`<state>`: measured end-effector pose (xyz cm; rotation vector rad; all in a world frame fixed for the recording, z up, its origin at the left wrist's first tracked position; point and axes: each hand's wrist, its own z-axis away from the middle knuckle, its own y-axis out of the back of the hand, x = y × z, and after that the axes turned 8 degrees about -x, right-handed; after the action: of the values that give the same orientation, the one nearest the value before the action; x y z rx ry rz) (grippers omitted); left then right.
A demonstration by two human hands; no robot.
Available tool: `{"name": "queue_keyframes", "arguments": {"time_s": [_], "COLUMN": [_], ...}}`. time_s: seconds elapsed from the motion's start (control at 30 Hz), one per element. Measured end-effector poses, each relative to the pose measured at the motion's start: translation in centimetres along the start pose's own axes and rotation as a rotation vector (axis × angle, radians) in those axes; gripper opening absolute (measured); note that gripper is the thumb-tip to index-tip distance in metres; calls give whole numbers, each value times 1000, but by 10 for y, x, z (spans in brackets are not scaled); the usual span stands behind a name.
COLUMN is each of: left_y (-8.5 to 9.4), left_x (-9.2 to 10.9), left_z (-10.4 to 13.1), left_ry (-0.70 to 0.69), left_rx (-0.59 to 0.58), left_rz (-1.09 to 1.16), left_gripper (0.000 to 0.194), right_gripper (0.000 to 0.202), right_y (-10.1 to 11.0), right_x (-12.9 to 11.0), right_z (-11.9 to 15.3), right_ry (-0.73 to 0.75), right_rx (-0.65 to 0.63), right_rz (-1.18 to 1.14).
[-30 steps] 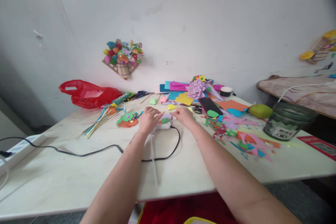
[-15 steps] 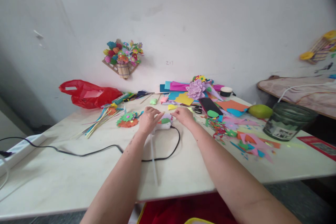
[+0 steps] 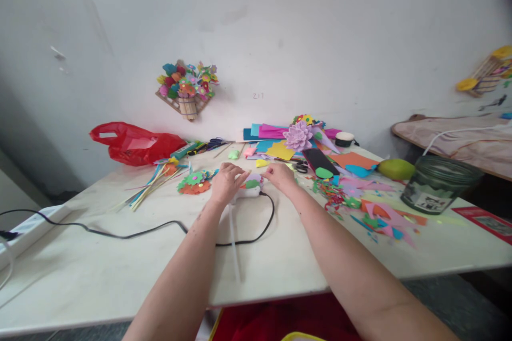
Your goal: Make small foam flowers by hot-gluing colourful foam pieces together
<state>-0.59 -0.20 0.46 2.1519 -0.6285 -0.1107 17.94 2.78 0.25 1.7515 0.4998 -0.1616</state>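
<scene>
My left hand (image 3: 229,182) is held over the table with its fingers bent and the thumb reaching to the right. Facing it, my right hand (image 3: 282,178) has thumb and fingertips pressed together. What either hand pinches is too small to make out. Between them lie a lilac foam piece (image 3: 255,176) and a green foam piece (image 3: 252,184). Just below these is a white glue gun (image 3: 248,192), partly hidden by my left hand, with a clear glue stick (image 3: 234,245) pointing toward me. Left of my left hand are green and orange foam flowers (image 3: 194,184).
A black cord (image 3: 132,234) crosses the table from a white power strip (image 3: 36,232). Foam scraps (image 3: 344,194), a phone (image 3: 320,162) and a glass jar (image 3: 436,184) stand right. A red plastic bag (image 3: 138,144) and thin sticks (image 3: 150,189) lie left; foam sheets (image 3: 276,149) behind.
</scene>
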Motion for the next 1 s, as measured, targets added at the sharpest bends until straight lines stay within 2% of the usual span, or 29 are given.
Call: {"name": "queue_keyframes", "arguments": {"time_s": [0.1, 0.3, 0.5, 0.77, 1.0], "left_y": [0, 0, 1, 2, 1], "left_x": [0, 0, 0, 1, 1], "left_z": [0, 0, 0, 0, 0], "left_ry": [-2, 1, -6, 1, 5], "left_rx": [-5, -5, -3, -4, -10], "left_rz": [-1, -3, -3, -1, 4], "left_gripper": [36, 36, 37, 37, 37], "right_gripper": [26, 49, 24, 33, 18], "right_y": [0, 2, 0, 3, 1], "right_x": [0, -1, 0, -1, -1], "right_z": [0, 0, 0, 1, 0], "right_ry": [-7, 10, 5, 24, -10], "right_rx": [7, 23, 23, 19, -2], "right_rz": [18, 31, -3, -7, 3]}}
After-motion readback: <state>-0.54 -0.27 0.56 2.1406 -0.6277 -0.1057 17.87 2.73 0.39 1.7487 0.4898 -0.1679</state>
